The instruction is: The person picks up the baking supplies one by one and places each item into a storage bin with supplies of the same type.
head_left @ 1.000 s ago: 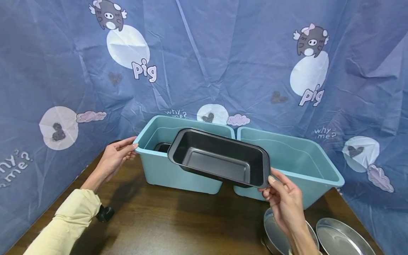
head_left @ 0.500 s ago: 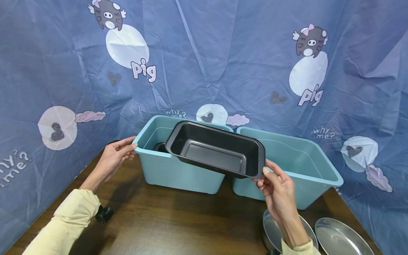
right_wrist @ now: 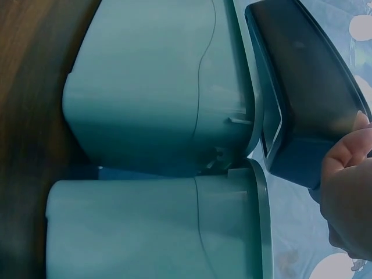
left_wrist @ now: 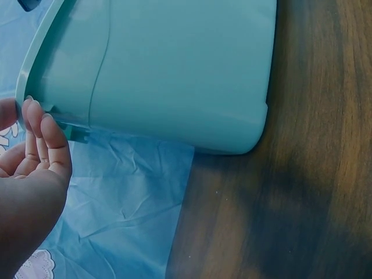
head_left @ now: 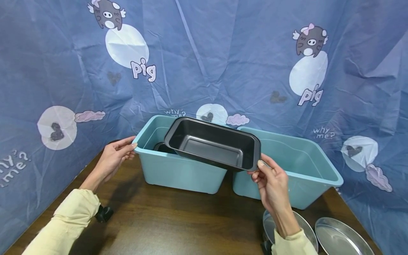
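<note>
In the head view a dark loaf pan (head_left: 211,148) hangs tilted over the right part of the left teal bin (head_left: 183,173), its hollow side facing me. My right hand (head_left: 275,186) pinches the pan's right end, thumb on the rim. From the right wrist the pan's underside (right_wrist: 317,81) shows, above the bins' rims. My left hand (head_left: 113,159) holds the left bin's near left corner. In the left wrist view the thumb and fingers (left_wrist: 55,139) grip that rim. Another dark pan (head_left: 163,147) lies inside the left bin, mostly hidden.
A second teal bin (head_left: 313,182) stands right of the first, a narrow gap between them. Two round metal pans (head_left: 342,235) sit at the table's near right, one partly behind my right forearm. Blue printed cloth (head_left: 204,63) hangs behind the brown table (head_left: 178,223).
My right hand has carried the loaf pan up and slightly left, farther over the left bin. The left hand keeps its grip on the rim.
</note>
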`<state>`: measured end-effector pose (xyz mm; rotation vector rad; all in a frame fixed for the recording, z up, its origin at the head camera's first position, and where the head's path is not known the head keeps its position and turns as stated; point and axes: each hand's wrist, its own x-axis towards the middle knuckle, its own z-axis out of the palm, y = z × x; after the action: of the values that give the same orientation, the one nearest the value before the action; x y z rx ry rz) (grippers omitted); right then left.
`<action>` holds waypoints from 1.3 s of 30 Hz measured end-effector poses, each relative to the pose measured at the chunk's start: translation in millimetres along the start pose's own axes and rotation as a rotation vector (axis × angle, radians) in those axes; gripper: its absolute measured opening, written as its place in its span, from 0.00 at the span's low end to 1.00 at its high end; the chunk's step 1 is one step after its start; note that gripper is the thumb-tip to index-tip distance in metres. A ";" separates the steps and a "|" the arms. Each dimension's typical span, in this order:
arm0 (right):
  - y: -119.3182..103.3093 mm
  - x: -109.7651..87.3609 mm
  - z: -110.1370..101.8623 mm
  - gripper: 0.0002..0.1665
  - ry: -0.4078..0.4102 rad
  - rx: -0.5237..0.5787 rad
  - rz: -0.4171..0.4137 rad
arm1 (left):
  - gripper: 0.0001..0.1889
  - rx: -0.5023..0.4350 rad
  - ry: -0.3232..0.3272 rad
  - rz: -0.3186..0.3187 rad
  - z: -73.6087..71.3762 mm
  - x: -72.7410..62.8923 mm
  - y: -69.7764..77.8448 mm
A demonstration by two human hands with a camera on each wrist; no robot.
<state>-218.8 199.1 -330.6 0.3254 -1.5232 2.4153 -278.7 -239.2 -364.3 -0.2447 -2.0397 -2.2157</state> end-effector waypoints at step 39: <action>29.5 43.7 36.6 0.23 -0.052 -0.105 0.037 | 0.31 -0.018 0.011 0.005 1.8 -0.5 0.7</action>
<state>-268.2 158.3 -325.8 0.3428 -1.6856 2.3612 -278.0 -237.4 -363.6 -0.2391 -2.0122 -2.2286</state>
